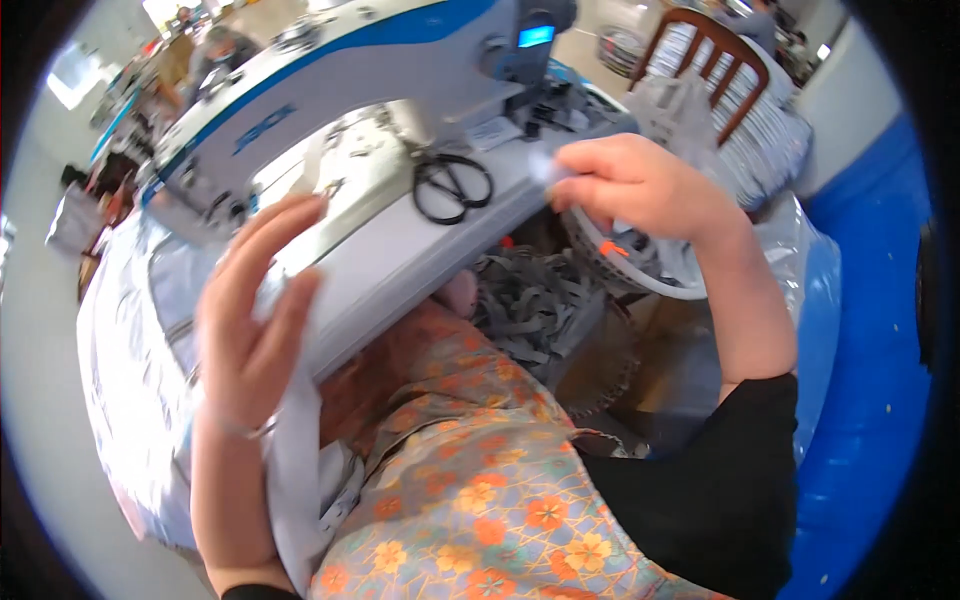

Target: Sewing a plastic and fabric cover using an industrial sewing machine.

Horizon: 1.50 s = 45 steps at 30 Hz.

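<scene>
My left hand point(250, 320) is raised at the near edge of the sewing machine's table point(375, 255), thumb and fingers apart and somewhat blurred. White fabric point(293, 480) hangs beside its wrist. My right hand point(640, 185) is over the table's right edge, thumb and fingers pinched together. A small pale blur point(543, 165) shows at those fingertips, too smeared to name. Between the hands, black-handled scissors point(452, 188) lie on the table. The white and blue sewing machine point(350, 75) stands behind them; its needle area is hard to make out.
Below my right hand is a white-rimmed basket point(675, 290) with grey scraps. Many grey fabric strips point(535, 310) are heaped under the table edge. White fabric point(125, 370) bulges at the left. A brown wooden chair point(705, 55) and plastic-wrapped bundles point(775, 150) stand back right.
</scene>
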### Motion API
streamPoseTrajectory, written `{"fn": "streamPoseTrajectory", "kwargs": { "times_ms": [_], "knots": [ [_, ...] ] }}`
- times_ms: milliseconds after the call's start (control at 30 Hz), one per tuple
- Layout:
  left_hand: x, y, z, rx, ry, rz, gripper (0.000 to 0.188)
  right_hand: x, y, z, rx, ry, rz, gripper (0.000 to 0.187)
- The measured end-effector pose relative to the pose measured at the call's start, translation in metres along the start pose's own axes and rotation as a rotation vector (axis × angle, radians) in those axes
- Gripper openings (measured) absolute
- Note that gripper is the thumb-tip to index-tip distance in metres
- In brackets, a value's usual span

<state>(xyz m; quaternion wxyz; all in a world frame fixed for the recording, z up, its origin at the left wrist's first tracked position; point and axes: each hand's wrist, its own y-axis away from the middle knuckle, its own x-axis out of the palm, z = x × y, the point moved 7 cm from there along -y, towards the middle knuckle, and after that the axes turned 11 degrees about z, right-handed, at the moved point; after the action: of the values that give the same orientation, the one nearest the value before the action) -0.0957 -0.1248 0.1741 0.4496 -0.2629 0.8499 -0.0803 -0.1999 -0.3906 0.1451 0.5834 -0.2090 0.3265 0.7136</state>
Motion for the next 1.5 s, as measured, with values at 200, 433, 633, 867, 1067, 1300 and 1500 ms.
{"fn": "streamPoseTrajectory", "kwargs": {
  "times_ms": [200, 433, 633, 867, 1067, 1300, 1500],
  "knots": [
    [0.001, -0.028, 0.003, -0.167, 0.631, 0.127, 0.042, 0.018, -0.06, 0.137, -0.357, -0.075, 0.185, 0.022],
    [-0.023, 0.021, 0.035, 0.124, 1.003, -0.018, 0.064, 0.056, -0.103, 0.181, -0.62, -0.524, 0.339, 0.028],
    [-0.027, 0.038, 0.053, -0.283, 1.127, 0.042, 0.052, 0.071, -0.131, 0.188, -0.516, -0.004, 0.158, 0.016],
    [-0.062, 0.067, 0.069, -0.338, 0.745, -0.239, 0.017, 0.091, -0.156, 0.186, -0.636, -0.466, 0.073, 0.02],
    [-0.167, 0.127, 0.003, -0.376, -0.944, -0.299, 0.015, 0.165, -0.173, 0.158, -0.848, 0.065, -0.025, 0.036],
    [-0.089, 0.135, -0.003, -0.401, -0.746, 0.058, 0.024, 0.204, -0.211, 0.123, -0.626, 0.123, 0.05, 0.022],
    [-0.009, 0.142, 0.041, -0.321, -0.419, 0.112, 0.017, 0.185, -0.23, 0.095, -0.435, -0.535, -0.034, 0.02]
  ]
}}
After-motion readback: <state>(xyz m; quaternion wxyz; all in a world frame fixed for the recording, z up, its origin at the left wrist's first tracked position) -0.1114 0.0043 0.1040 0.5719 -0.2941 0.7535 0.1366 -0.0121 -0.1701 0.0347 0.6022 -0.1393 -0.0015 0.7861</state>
